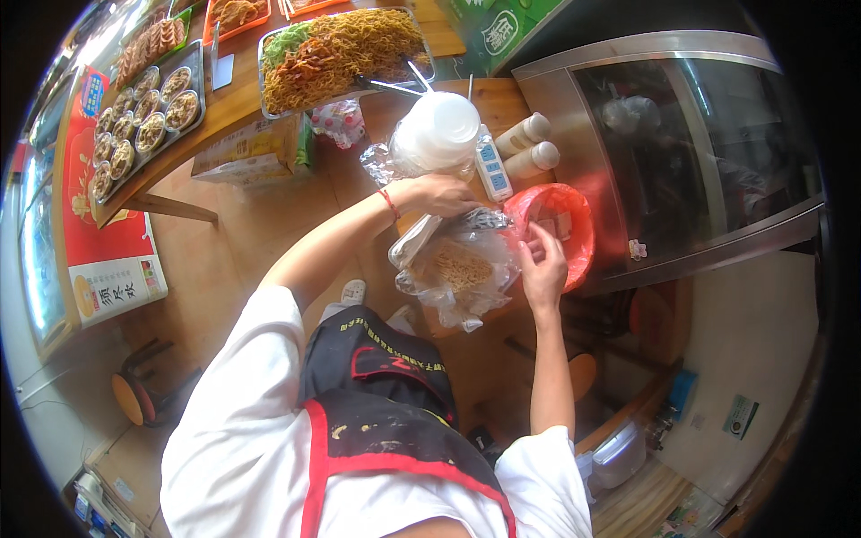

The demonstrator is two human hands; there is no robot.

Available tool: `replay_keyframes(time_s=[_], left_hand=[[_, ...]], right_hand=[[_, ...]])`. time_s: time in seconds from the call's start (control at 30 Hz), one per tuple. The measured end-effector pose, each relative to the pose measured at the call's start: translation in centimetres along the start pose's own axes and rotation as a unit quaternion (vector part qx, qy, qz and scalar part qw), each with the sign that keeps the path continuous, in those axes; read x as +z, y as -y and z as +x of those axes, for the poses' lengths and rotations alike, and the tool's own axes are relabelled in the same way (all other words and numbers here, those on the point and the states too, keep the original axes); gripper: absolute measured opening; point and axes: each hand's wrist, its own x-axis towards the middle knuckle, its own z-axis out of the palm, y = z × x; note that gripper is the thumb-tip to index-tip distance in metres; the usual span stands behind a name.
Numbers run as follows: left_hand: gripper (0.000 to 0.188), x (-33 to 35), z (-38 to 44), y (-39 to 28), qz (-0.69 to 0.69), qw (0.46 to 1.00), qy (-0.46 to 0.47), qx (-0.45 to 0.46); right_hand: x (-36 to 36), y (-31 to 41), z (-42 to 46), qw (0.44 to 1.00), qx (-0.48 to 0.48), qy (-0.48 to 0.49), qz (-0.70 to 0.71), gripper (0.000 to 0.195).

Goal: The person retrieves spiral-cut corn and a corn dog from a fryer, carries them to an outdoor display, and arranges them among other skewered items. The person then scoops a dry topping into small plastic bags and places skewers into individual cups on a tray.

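Noodles or a similar pale food (463, 263) lie in a crumpled clear plastic bag (494, 286) on a small wooden table. My left hand (447, 195) reaches over the bag's upper edge, fingers bent down; what its fingertips touch is hidden. My right hand (543, 259) is at the bag's right side, by the rim of a red bag-lined bin (580, 252), with thumb and fingers close together at the plastic; whether they pinch it cannot be told. White stacked bowls (449, 128) in plastic stand just beyond my left hand.
A power strip (493, 168) and two white-capped shakers (531, 159) stand past the bin. A tray of fried noodles (343, 57) with tongs is on the wooden counter at the top. Several filled cups (150, 131) stand on a tray at upper left. A glass-fronted steel cabinet (572, 121) is at right.
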Motion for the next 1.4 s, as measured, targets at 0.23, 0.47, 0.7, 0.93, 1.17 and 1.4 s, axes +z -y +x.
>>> replay_keyframes(time_s=[0.23,0.47,0.7,0.93,1.17,1.4], left_hand=[[0.032,-0.1,-0.4,-0.5,-0.071,0.995,-0.066,-0.006],[0.025,0.4,-2.7,-1.3,-0.149,0.962,-0.227,-0.012],[0.017,0.4,-8.1,-0.4,-0.300,0.849,-0.424,-0.098],[0.061,-0.1,-9.1,2.6,-0.174,0.818,-0.519,-0.175],[0.114,0.0,-5.9,5.3,-0.103,0.843,-0.499,-0.173],[0.130,-0.7,-5.0,5.5,-0.119,0.858,-0.489,-0.104]], right_hand=[[0.5,-1.6,-1.0,0.977,-0.064,0.200,-0.039,0.019],[1.9,-0.5,-0.9,0.955,-0.130,0.056,-0.262,0.012],[4.4,-1.3,-1.0,0.981,-0.095,-0.023,-0.169,0.010],[2.0,-4.1,-1.1,0.887,0.206,0.298,0.286,0.027],[3.6,-2.2,0.2,0.951,-0.058,0.212,-0.219,0.024],[-2.3,-0.1,4.6,0.998,-0.012,0.027,-0.062,0.026]])
